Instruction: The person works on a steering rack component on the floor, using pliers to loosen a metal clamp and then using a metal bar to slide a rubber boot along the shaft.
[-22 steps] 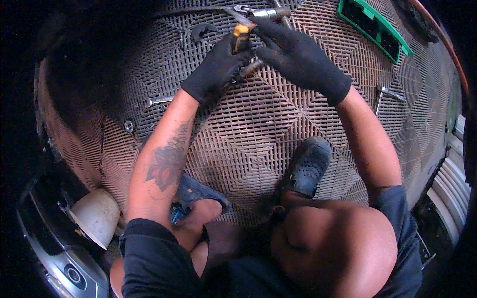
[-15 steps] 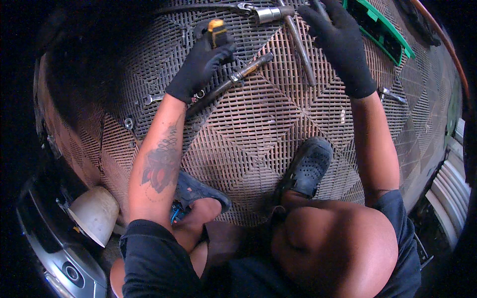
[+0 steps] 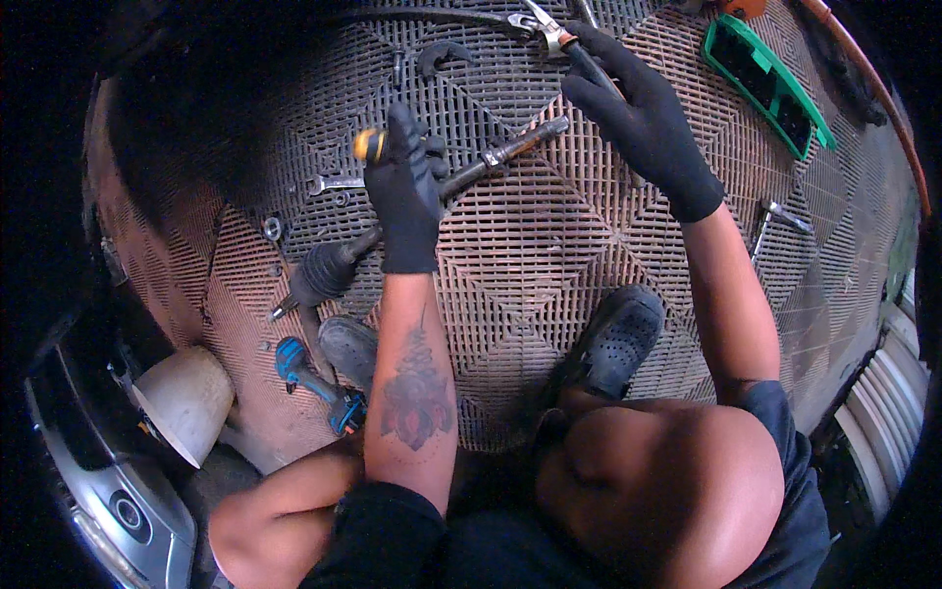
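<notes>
My left hand [image 3: 407, 191], in a black glove, is closed round a tool with a yellow-and-black handle [image 3: 370, 145]; the rest of that tool is hidden. Below this hand runs a drive shaft [image 3: 496, 155] with a ribbed black boot [image 3: 324, 273], and I cannot tell whether the two touch. At upper right my right hand [image 3: 648, 123], also gloved, grips pliers [image 3: 551, 37] whose metal jaws point up and left. Under that hand lies a hammer, mostly covered, with a bit of its handle [image 3: 638, 179] showing. A combination wrench [image 3: 339, 184] is beside my left hand.
A black hooked part [image 3: 442, 57] and a long dark bar [image 3: 422, 14] lie at the far side. To the right are a green-rimmed tray [image 3: 716, 61] and a ratchet [image 3: 785, 216]. A blue cordless tool [image 3: 302, 363], a pale bucket [image 3: 191, 407] and a car bumper [image 3: 167, 491] are at left.
My left hand has come nearer to me with the yellow-and-black tool, uncovering the hooked part. My right hand has come lower and left, bringing the pliers over the hammer. The view has shifted slightly.
</notes>
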Motion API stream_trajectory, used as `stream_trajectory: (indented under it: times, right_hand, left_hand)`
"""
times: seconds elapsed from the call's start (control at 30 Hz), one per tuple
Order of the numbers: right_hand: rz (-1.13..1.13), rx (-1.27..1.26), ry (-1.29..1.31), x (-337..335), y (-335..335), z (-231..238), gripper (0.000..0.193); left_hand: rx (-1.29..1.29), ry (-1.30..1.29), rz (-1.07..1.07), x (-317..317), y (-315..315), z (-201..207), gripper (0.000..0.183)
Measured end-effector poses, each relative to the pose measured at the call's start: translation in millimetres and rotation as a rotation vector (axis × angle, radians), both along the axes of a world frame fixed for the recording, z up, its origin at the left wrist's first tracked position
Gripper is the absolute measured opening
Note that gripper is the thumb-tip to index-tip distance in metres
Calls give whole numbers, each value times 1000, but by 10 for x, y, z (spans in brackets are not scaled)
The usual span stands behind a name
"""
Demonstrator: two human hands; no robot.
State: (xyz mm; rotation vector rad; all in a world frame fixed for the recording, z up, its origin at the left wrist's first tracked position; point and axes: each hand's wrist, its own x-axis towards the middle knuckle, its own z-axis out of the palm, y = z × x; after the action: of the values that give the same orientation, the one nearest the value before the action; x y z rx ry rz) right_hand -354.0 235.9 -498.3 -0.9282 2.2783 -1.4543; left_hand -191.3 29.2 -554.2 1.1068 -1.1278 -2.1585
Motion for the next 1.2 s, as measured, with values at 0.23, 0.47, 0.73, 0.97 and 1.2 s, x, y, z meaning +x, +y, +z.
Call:
stream_trajectory:
  times: [0.23,0.47,0.73,0.97,1.2]
  right_hand:
    - [95,-28,78,16,-173,58,57]
    - [150,-30,170,79,-254,233,55]
    - [200,-94,211,190,-305,279,58]
    - [136,-47,255,170,-298,367,54]
    - [182,-6,265,173,-314,413,57]
  left_hand:
    - [-77,-65,-144,424,121,16,26]
    - [14,19,-210,510,20,-106,24]
    - [-27,43,-269,464,95,-134,23]
    - [-236,-62,-272,339,255,169,19]
    - [-126,-27,-272,367,190,133,19]
